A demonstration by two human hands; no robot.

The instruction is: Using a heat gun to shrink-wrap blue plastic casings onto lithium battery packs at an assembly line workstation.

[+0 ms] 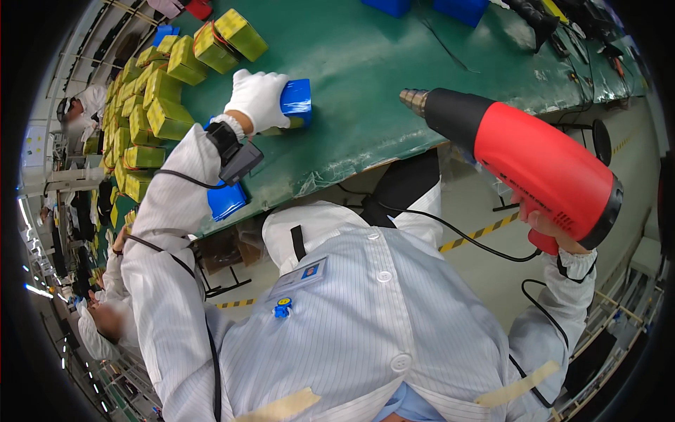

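Note:
My left hand (257,100), in a white glove, is closed around a block in shiny blue wrap (297,98) on the green table. Part of that block is hidden behind the fingers. My right hand (548,224) grips a red and black heat gun (538,160) by its handle, off the table's right side. The metal nozzle points left toward the blue-wrapped block, with a wide gap between them. Another shiny blue piece (226,202) lies at the table's near edge, below my left wrist.
Several yellow-green blocks (169,118) crowd the table's left side. Blue containers (460,8) stand at the far edge. Tools and cables (555,35) lie at the far right. A black cable (464,243) hangs before my body. Other people (105,320) sit at left.

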